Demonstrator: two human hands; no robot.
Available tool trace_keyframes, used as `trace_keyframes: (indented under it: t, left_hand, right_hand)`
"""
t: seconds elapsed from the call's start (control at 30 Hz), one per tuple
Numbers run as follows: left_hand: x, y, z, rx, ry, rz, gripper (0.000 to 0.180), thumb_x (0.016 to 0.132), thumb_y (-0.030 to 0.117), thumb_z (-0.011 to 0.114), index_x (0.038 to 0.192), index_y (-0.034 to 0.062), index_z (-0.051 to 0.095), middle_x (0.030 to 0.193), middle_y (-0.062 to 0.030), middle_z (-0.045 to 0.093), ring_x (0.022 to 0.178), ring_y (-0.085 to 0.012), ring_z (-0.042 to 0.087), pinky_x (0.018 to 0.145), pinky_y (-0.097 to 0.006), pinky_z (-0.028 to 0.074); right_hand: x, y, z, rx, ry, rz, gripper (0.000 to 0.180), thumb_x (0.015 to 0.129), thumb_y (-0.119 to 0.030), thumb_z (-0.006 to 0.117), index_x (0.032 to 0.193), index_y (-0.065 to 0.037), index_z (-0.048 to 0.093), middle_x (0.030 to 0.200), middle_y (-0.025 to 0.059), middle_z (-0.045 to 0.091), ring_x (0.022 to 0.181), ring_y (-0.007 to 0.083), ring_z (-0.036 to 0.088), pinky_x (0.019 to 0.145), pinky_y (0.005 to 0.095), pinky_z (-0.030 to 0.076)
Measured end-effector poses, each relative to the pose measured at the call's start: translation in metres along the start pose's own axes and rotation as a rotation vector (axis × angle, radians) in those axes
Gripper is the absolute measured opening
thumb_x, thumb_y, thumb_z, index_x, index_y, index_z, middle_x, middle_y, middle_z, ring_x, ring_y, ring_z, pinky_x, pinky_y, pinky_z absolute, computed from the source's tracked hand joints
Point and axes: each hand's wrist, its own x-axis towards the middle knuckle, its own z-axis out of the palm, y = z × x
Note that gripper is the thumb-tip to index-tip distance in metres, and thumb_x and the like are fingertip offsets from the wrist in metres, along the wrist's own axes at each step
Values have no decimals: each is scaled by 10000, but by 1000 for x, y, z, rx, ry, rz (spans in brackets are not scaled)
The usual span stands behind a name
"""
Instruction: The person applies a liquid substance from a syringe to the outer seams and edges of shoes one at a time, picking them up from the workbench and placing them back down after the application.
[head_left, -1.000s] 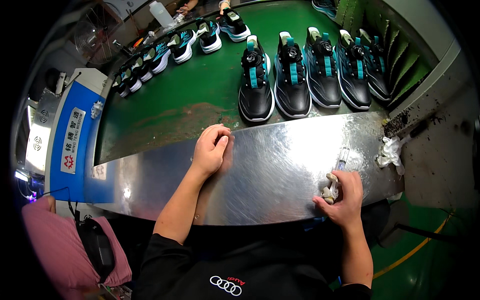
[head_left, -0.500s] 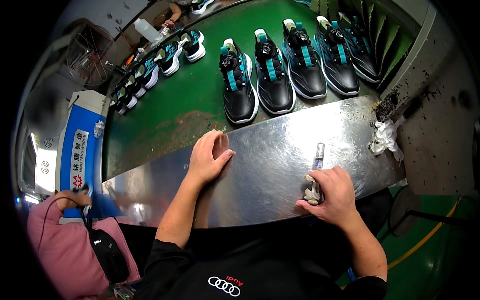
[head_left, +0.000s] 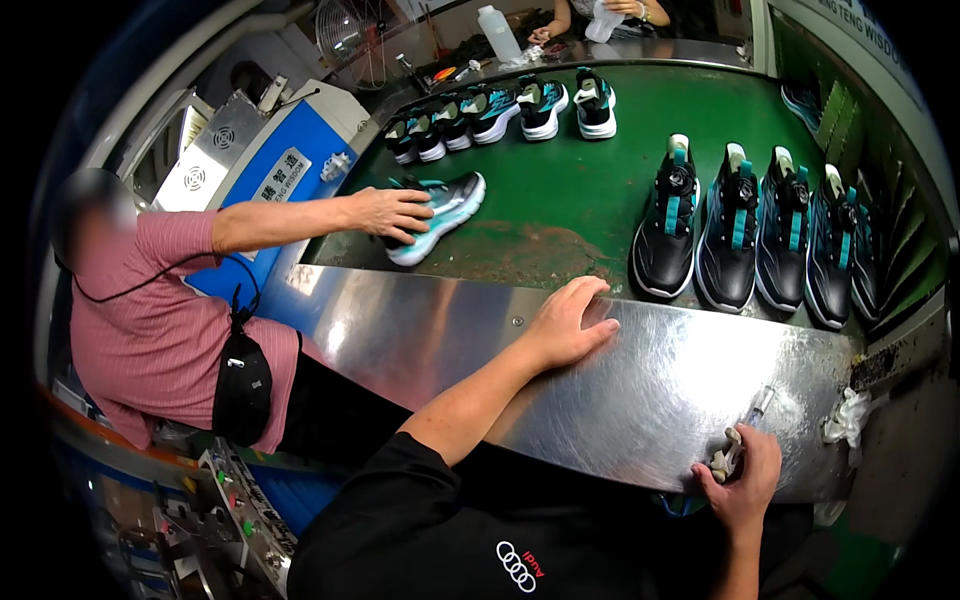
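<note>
My left hand (head_left: 567, 325) rests on its side on the metal table edge (head_left: 420, 315), fingers lightly curved together, thumb apart, holding nothing. At the right, my right hand (head_left: 748, 475) is closed round a clear syringe-like tube (head_left: 762, 402) with a whitish, lumpy lower end (head_left: 724, 458). Its tip points away from me, low over the metal. Beyond my hands, a row of black sneakers (head_left: 664, 235) with teal straps stands on the green belt, toes toward me. Left of my left hand, a co-worker's hand (head_left: 395, 213) touches a black, teal and white sneaker (head_left: 445, 218).
A co-worker in a pink shirt (head_left: 180, 310) stands at my left beside a blue and white machine (head_left: 290, 180). More sneakers (head_left: 495, 112) line the belt's far left. A crumpled white cloth (head_left: 848, 418) lies at right. Another person's hands (head_left: 622, 10) and a white bottle (head_left: 498, 33) are at the far side.
My view has turned left. The co-worker's arm now reaches over the belt, and a sneaker is under that hand. My own hands keep nearly the same pose on the metal.
</note>
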Motion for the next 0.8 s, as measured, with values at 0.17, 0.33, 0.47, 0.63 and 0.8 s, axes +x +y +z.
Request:
trace_keyframes:
  t: [0.17, 0.33, 0.47, 0.63, 0.8]
  left_hand:
    - [-5, -22, 5, -373, 169, -82, 449, 772, 224, 698, 1135, 52, 498, 1177, -120, 507, 1124, -257, 479, 957, -370, 391]
    - [-27, -56, -71, -1247, 489, -387, 152, 856, 101, 592, 963, 46, 499, 897, -110, 573, 853, -225, 601, 779, -344, 505]
    - [-86, -173, -125, -1339, 852, -607, 504, 911, 306, 543, 1260, -2, 350, 1189, -238, 454, 1039, -335, 538, 857, -400, 495]
    - [-93, -215, -156, -1363, 1031, -722, 569, 890, 427, 554, 1156, -23, 328, 1036, -186, 432, 889, -347, 547, 800, -434, 525]
    - [-86, -235, -174, -1449, 1086, -753, 336, 952, 352, 450, 818, 45, 422, 762, -92, 469, 773, -294, 564, 733, -395, 536]
  right_hand:
    - [-2, 6, -1, 66, 22, 36, 611, 577, -266, 827, 1051, -9, 540, 862, 122, 528, 756, 282, 503, 676, 348, 418]
    - [-1, 8, -5, 80, 40, 61, 603, 571, -262, 821, 1046, -15, 544, 872, 126, 539, 763, 299, 505, 689, 369, 415]
    - [2, 1, -4, 73, 30, 50, 612, 568, -293, 821, 1047, -30, 545, 882, 126, 562, 751, 314, 505, 687, 399, 406]
    - [5, 0, -8, 42, 33, 28, 595, 592, -318, 806, 1046, -39, 541, 844, 118, 554, 714, 307, 503, 660, 395, 398]
    - [3, 0, -6, 39, 57, 13, 586, 609, -344, 792, 1045, -44, 540, 828, 116, 547, 708, 304, 503, 647, 394, 394]
